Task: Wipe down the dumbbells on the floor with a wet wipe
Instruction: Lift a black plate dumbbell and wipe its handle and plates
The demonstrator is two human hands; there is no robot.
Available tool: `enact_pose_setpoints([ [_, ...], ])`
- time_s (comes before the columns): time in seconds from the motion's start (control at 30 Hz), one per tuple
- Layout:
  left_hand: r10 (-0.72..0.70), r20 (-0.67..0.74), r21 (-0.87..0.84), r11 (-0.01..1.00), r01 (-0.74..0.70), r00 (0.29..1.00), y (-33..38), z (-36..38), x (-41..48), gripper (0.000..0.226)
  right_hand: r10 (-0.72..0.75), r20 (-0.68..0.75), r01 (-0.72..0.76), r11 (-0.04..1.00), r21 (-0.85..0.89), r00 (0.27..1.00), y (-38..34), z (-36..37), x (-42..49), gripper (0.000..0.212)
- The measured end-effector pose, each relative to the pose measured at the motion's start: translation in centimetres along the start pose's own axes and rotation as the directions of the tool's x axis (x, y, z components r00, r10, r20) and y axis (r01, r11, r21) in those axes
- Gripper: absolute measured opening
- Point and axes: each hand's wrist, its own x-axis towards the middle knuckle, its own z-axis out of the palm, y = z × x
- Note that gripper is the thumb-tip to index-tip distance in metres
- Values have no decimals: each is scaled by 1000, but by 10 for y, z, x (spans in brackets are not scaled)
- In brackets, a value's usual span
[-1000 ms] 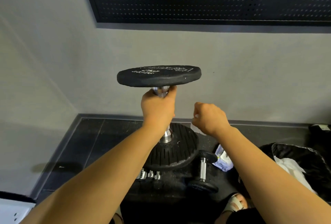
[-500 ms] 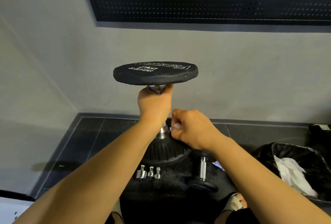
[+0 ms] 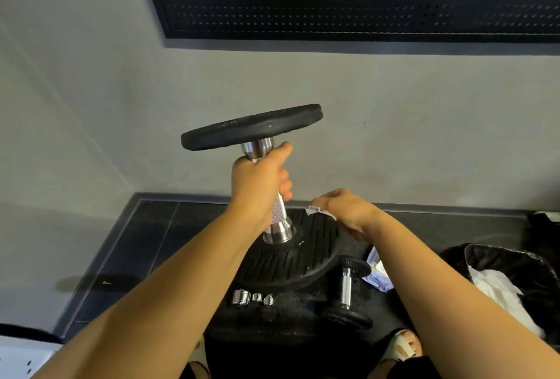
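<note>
With the upended dumbbell [image 3: 277,217] gripped round its handle by the left hand [image 3: 257,181], the wet wipe [image 3: 318,212], pinched in the right hand [image 3: 348,212] at two o'clock on the lower plate [image 3: 291,263], should be pressed flat and swept round.

The right hand [image 3: 348,210] holds the wet wipe [image 3: 320,212] at the 1 o'clock edge of the lower plate [image 3: 291,260] of the big dumbbell [image 3: 278,215]. From this plate, three metal collars [image 3: 252,298] lie on the floor [image 3: 151,242] at 7 o'clock, the small dumbbell [image 3: 346,290] at 5, the wipes packet [image 3: 378,277] at 4, the bag [image 3: 497,260] at 3.
</note>
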Motion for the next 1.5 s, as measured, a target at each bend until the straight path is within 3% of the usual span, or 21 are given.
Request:
enact_pose_setpoints([
  [0.1,-70,36,-49,996,72,997,3,-8,4,39,104,205,-123,989,81,973,4,-2,-4,51],
  [0.2,-121,33,-110,986,124,992,5,-11,7,38,82,281,-117,987,112,956,-1,-7,-10,52],
  [0.33,-49,-175,-154,988,22,983,5,-7,11,25,113,139,-126,988,85,984,-14,-11,-21,23],
  [0.43,-8,-307,-108,994,-26,952,2,-7,15,21,134,23,-133,989,-59,991,-28,-11,-34,25],
  [0.57,-37,-388,-104,995,-4,921,-5,-10,23,27,47,-111,-71,972,-222,993,-40,-10,-50,29],
  [0.77,-146,-408,-218,974,59,901,-12,-14,22,36,-55,-216,-26,935,-354,975,-46,-9,-60,41],
  [0.87,-217,-373,-280,953,114,902,-14,-19,24,37,-56,-225,-19,948,-318,973,-48,-10,-60,39],
  [1.03,-330,-320,-405,895,186,888,-14,-25,27,47,-135,-212,113,987,-114,968,-50,-20,-65,44],
  [1.1,-349,-319,-421,885,198,881,-14,-28,27,48,-205,-343,188,979,-83,917,-47,-27,-66,42],
  [1.17,-351,-323,-420,885,200,879,-17,-30,27,47,-377,-454,366,923,-116,807,-42,-29,-70,38],
  [1.23,-339,-343,-404,895,188,876,-19,-31,27,45,-579,-413,573,805,-152,704,-36,-17,-82,27],
  [1.3,-319,-383,-352,918,182,867,-20,-30,27,45,-756,-276,734,649,-200,594,-30,4,-94,24],
  [1.4,-334,-373,-364,911,195,865,-18,-29,26,46,-867,-164,735,489,-470,471,-16,25,-89,24],
  [1.5,-373,-323,-396,888,233,870,-18,-32,25,48,-808,-306,664,589,-461,504,-12,19,-65,41],
])
